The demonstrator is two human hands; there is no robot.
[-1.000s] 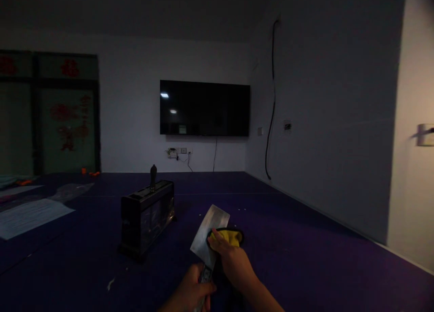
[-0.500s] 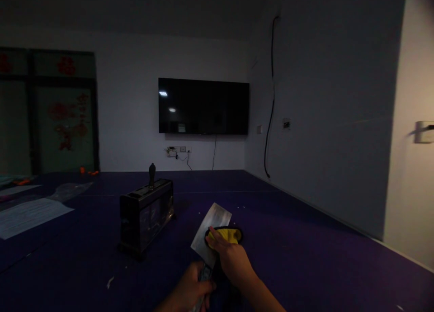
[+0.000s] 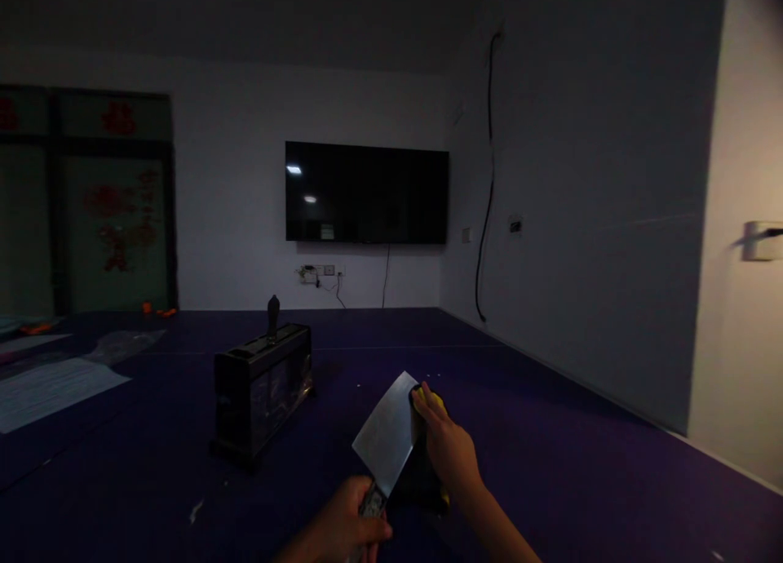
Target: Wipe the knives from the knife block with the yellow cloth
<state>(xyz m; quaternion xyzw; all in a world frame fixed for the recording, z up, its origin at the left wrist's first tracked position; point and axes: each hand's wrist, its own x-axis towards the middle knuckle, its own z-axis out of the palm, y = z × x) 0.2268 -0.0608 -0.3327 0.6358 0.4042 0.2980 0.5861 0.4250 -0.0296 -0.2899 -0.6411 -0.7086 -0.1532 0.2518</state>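
My left hand [image 3: 346, 529] is closed round the handle of a broad steel cleaver [image 3: 387, 436], whose blade points up and away from me. My right hand [image 3: 449, 449] presses a yellow and black cloth [image 3: 428, 400] against the far right side of the blade, near its tip. The cloth is mostly hidden behind the blade and my fingers. Both hands are low in the middle of the view, above a dark purple table [image 3: 550, 465].
A black knife block [image 3: 260, 387] with one dark handle sticking up stands on the table to the left of the cleaver. Pale sheets [image 3: 49, 383] lie at the far left. A wall-mounted TV [image 3: 367, 192] hangs ahead; a white wall runs along the right.
My right hand has slid the cloth from the middle of the blade up to its far tip. The blade now faces me more squarely. My left hand keeps its hold.
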